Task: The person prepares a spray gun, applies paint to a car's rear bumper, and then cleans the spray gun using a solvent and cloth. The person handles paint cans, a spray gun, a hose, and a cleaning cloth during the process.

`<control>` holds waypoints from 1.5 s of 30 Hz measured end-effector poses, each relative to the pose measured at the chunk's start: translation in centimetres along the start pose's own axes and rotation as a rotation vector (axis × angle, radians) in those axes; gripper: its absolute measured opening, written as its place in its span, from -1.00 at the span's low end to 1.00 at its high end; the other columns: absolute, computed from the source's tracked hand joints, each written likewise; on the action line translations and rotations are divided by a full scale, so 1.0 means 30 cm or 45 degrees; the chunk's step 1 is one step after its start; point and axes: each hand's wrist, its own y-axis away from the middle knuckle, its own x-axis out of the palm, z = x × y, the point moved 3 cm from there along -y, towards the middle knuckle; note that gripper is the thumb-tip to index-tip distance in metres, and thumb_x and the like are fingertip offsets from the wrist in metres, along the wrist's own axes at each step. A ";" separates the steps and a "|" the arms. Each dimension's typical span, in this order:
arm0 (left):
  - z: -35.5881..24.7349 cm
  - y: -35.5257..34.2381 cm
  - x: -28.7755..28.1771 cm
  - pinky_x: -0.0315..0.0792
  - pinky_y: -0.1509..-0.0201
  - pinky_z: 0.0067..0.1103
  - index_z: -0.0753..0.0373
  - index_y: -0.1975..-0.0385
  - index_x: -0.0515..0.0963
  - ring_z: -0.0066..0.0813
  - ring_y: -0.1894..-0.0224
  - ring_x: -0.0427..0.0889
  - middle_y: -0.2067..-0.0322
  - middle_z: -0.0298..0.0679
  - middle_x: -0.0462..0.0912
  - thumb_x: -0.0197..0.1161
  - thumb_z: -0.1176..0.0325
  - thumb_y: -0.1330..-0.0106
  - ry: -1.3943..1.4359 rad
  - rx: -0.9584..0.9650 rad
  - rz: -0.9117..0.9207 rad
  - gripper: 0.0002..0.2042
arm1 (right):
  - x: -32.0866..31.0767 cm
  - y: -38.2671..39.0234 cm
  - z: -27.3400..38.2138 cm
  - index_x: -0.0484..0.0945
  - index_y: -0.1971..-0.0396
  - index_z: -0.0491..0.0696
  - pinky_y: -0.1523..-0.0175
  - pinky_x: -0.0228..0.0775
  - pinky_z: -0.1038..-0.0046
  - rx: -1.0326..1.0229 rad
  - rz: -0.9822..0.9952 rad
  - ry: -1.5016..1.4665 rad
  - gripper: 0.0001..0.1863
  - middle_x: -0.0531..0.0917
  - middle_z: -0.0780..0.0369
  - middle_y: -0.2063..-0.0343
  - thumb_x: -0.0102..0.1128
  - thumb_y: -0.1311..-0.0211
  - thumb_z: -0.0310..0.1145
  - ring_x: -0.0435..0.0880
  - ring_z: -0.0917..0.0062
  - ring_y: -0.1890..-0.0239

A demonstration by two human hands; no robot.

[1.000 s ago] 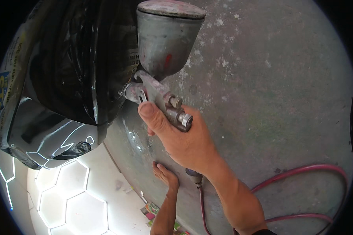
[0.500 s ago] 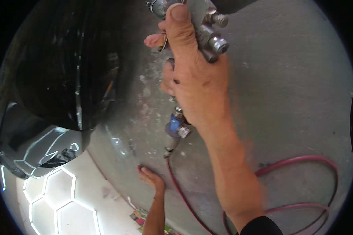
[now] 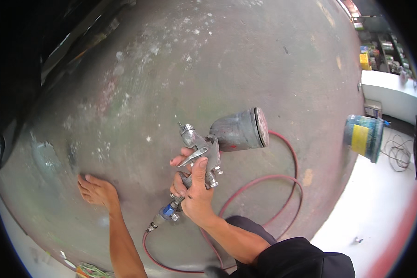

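My right hand [image 3: 194,197] grips a grey metal spray gun [image 3: 200,150], thumb over the handle, fingers beside the trigger. Its lidded cup [image 3: 236,129] lies tilted out to the right. Under the grip hangs a fitting with a blue part [image 3: 168,211], joined to a red hose [image 3: 145,241]. My left hand [image 3: 99,192], to the left, has its fingers slightly bent and apart over the stained grey floor [image 3: 287,69]; whether it touches the floor I cannot tell.
A dark, glossy object [image 3: 18,60] fills the upper left edge. At right stand a blue bucket with a yellow band [image 3: 360,136], a white ledge [image 3: 389,83], shelves of cans [image 3: 387,53] and a loose coiled cable [image 3: 397,153]. Red hose loops cross the floor.
The view has swung round: the black panel and hexagon lights have mostly left it, and the bucket and shelves appear. The gun and right hand now sit lower, the cup tipped to the right.
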 end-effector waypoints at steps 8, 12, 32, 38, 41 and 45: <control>0.039 0.002 0.065 -0.02 -0.61 0.10 0.02 -0.63 0.23 0.14 -0.59 0.15 -0.57 -0.03 0.23 -0.33 -0.16 -0.75 0.053 -0.047 0.023 -0.38 | 0.033 0.247 0.029 0.43 -0.32 -0.03 0.42 0.20 0.50 -0.039 -0.017 0.059 -0.35 0.61 0.21 0.03 -0.05 -0.68 0.27 0.24 0.70 0.61; 0.032 -0.037 0.097 -0.05 -0.61 0.15 -0.01 -0.65 0.18 0.12 -0.59 0.15 -0.58 -0.05 0.22 -0.38 -0.15 -0.76 0.020 -0.056 0.044 -0.38 | 0.068 0.363 0.107 0.44 -0.30 -0.03 0.43 0.20 0.50 -0.159 0.000 0.068 -0.35 0.62 0.21 0.05 -0.03 -0.68 0.27 0.24 0.70 0.61; 0.069 -0.097 0.176 -0.16 -0.63 0.29 0.01 -0.71 0.07 0.15 -0.68 0.00 -0.66 -0.01 0.06 -0.29 -0.30 -0.70 0.098 -0.053 0.241 -0.26 | -0.256 0.691 0.520 0.45 -0.23 -0.04 0.46 0.31 0.50 -0.623 -0.047 -0.017 -0.38 0.65 0.20 0.06 0.07 -0.65 0.25 0.35 0.71 0.63; -0.025 -0.050 -0.180 -0.08 -0.72 0.01 0.17 -0.68 0.14 0.16 -0.70 0.02 -0.68 0.06 0.09 -0.02 -0.45 -0.53 -0.026 0.012 0.734 -0.06 | -0.434 0.591 0.708 0.45 -0.23 -0.07 0.47 0.34 0.50 -0.529 0.006 -0.053 -0.39 0.67 0.19 0.09 0.08 -0.65 0.22 0.39 0.69 0.63; -0.142 -0.090 -0.249 0.03 -0.72 -0.10 0.24 -0.67 0.17 0.15 -0.68 0.14 -0.63 0.14 0.20 0.14 -0.49 -0.42 -0.029 0.155 0.641 0.04 | -0.423 0.530 0.823 0.50 -0.22 -0.11 0.50 0.33 0.51 -0.410 0.133 -0.088 -0.39 0.68 0.21 0.11 0.11 -0.65 0.19 0.40 0.72 0.64; -0.940 0.324 -0.262 0.16 -0.66 -0.09 0.42 -0.56 0.29 0.22 -0.58 0.33 -0.52 0.27 0.36 0.30 -0.33 -0.42 0.439 0.456 0.696 -0.02 | -0.530 0.347 1.090 0.56 -0.21 -0.16 0.52 0.28 0.56 -0.402 0.226 0.054 -0.36 0.71 0.21 0.15 0.14 -0.64 0.19 0.38 0.76 0.64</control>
